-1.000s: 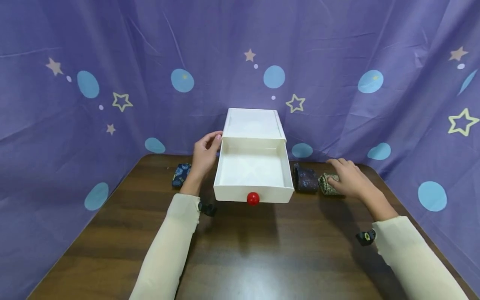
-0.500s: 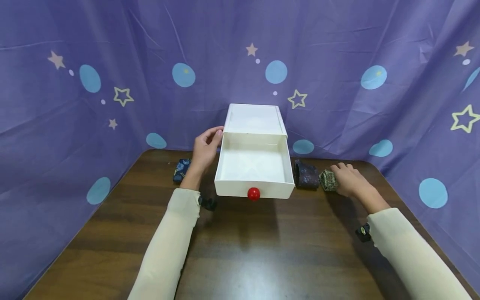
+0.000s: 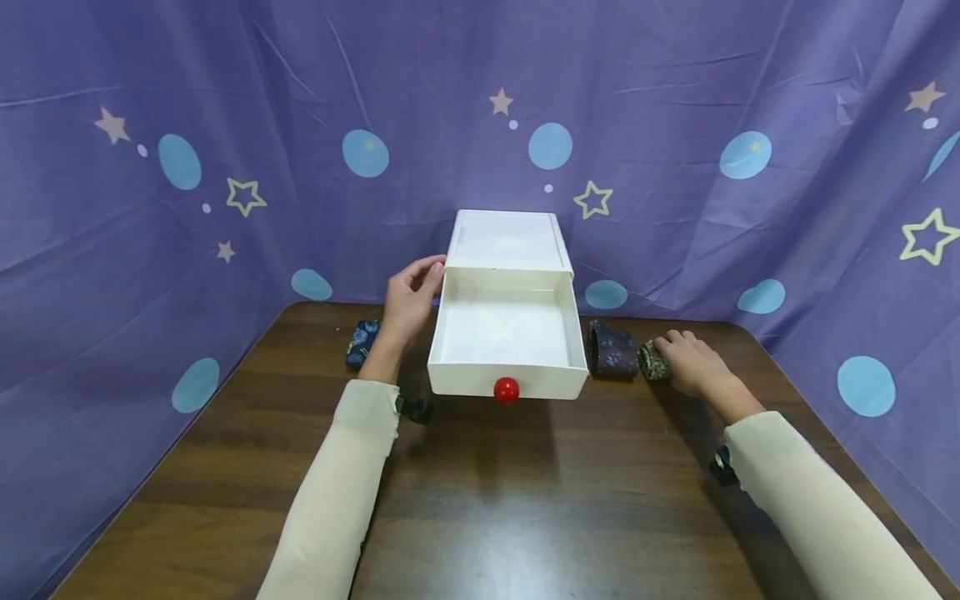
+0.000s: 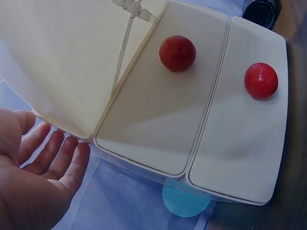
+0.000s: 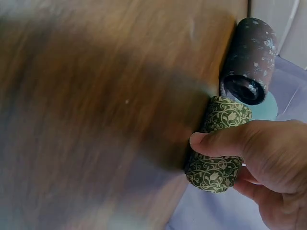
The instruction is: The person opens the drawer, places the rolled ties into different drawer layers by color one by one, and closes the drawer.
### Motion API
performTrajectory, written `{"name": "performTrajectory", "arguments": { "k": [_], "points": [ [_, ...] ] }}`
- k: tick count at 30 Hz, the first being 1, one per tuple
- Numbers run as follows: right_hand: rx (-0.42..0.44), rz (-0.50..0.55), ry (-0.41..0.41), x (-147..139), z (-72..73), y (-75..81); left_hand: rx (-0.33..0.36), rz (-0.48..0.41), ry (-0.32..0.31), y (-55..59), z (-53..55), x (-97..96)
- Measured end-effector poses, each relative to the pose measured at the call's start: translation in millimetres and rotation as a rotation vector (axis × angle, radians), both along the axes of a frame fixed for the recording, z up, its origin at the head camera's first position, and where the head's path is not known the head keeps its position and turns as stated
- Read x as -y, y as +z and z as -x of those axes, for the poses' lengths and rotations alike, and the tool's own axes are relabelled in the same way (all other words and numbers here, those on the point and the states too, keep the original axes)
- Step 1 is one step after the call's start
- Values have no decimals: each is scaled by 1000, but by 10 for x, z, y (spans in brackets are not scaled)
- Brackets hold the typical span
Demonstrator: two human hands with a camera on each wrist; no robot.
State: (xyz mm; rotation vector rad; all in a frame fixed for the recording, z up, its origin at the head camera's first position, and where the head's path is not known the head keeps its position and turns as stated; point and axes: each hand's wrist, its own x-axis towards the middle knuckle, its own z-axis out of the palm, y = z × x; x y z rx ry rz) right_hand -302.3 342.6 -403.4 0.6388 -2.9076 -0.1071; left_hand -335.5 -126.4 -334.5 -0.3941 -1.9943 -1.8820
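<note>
My right hand (image 3: pixel 696 365) pinches a green rolled-up necktie (image 5: pixel 213 175) with pale vine patterns, thumb on the near side and fingers behind. The roll is on the table at the right. Beside it lies a dark floral rolled-up necktie (image 3: pixel 613 350), against the right side of the white drawer unit (image 3: pixel 510 240). The unit's top drawer (image 3: pixel 465 380), with a red knob (image 3: pixel 506 390), is pulled out. My left hand (image 3: pixel 408 307) touches the unit's left side near the front; its fingers (image 4: pixel 55 158) are loosely bent at the edge.
A blue patterned rolled cloth (image 3: pixel 363 342) lies behind my left wrist, partly hidden. Two lower drawers (image 4: pixel 144 120) with red knobs are closed in the left wrist view. A purple curtain (image 3: pixel 637 100) with stars hangs behind the brown wooden table (image 3: pixel 510 508).
My right hand has come down from above the green rolled-up necktie and now grips it, shifting inward slightly. My left hand stays by the drawer unit.
</note>
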Motion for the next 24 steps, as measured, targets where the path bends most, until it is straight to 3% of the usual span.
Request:
{"name": "performTrajectory", "arguments": {
  "k": [12, 24],
  "points": [
    [-61, -44, 58, -49, 74, -69, -9, 1, -3, 1, -9, -10],
    [-25, -67, 9, -98, 85, -17, -11, 8, 6, -12, -2, -24]
  ]
}}
